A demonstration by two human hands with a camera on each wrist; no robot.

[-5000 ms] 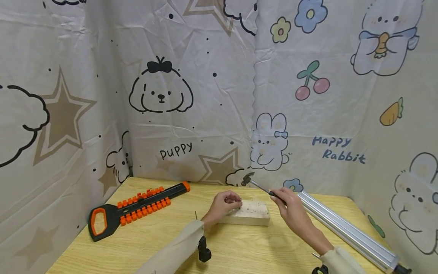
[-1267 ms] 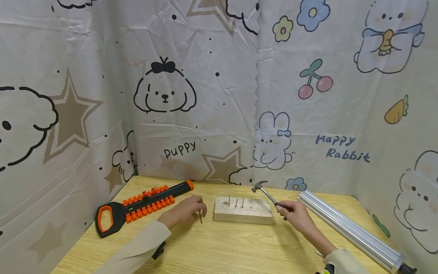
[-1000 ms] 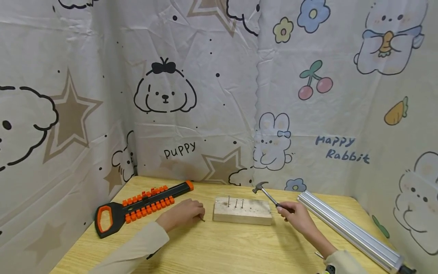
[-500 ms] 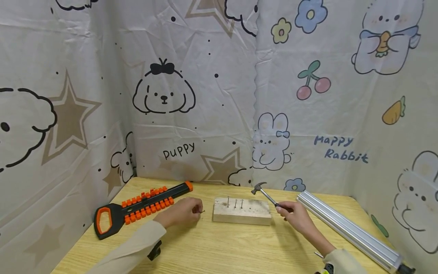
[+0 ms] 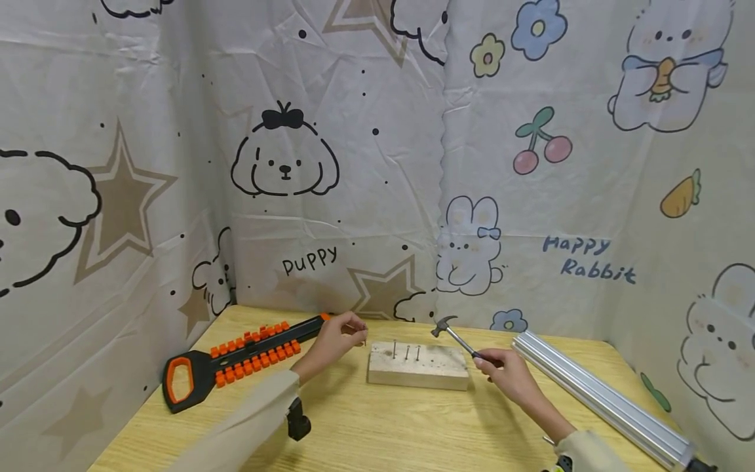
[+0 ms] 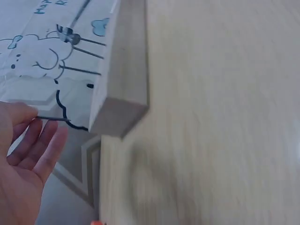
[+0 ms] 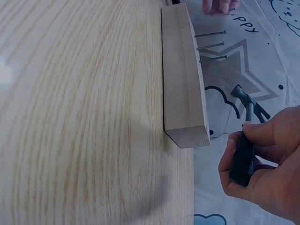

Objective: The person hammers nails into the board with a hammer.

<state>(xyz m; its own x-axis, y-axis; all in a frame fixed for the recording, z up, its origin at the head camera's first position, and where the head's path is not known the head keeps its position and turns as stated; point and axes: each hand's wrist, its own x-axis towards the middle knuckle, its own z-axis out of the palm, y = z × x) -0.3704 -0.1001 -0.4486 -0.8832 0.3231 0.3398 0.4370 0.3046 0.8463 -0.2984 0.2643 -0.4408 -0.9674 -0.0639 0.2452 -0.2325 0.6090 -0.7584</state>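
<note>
A pale wooden block [image 5: 417,376] lies on the table, with three nails [image 5: 394,349] standing upright in its left half. My left hand [image 5: 337,335] is raised just left of the block's back corner. Its thumb and fingers pinch a thin nail [image 6: 52,118], whose free end points toward the block in the left wrist view. To the right of the block, my right hand [image 5: 510,375] grips a small claw hammer [image 5: 463,341] by its black handle [image 7: 242,161]. The hammer head [image 5: 443,324] is in the air near the block's back right corner, apart from the nails.
A black and orange rack [image 5: 253,351] lies on the left of the wood-grain table [image 5: 377,432]. Along the right side runs a long silver metal profile [image 5: 601,396]. Patterned cloth [image 5: 330,216] hangs around the table's back and sides.
My left hand left the block, went down to the table on the left and picked up a nail. It has since risen toward the block. My right hand stays nearly still with the hammer.
</note>
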